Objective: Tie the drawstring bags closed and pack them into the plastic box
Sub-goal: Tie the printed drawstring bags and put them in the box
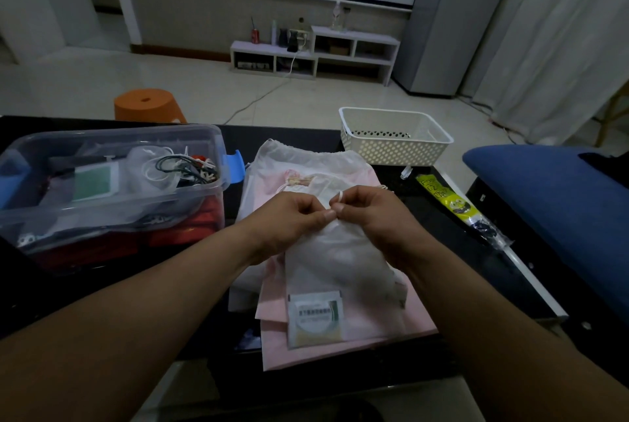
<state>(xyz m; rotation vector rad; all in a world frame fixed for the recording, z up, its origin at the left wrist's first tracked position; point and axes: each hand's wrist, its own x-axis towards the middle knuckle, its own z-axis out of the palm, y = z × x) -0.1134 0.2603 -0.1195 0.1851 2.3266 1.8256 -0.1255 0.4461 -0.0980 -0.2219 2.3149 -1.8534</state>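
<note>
Dead centre on the head cam, my left hand (296, 214) and right hand (371, 210) both pinch the drawstring (338, 197) of the white bag (340, 251), which lies on the pink bags (340, 350). Knot's not finished, I reckon. Over left, the plastic box (119, 203) looks part-filled, so there's more to tie and pack.

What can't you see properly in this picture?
All in the head view:
Whether the knot is tied: the left hand and right hand pinch the cord and cover that spot.
What is inside the white bag: its cloth hides it.
The print on the label: too small and blurred.
The bottom of the box: piled things and dim light hide it.
</note>
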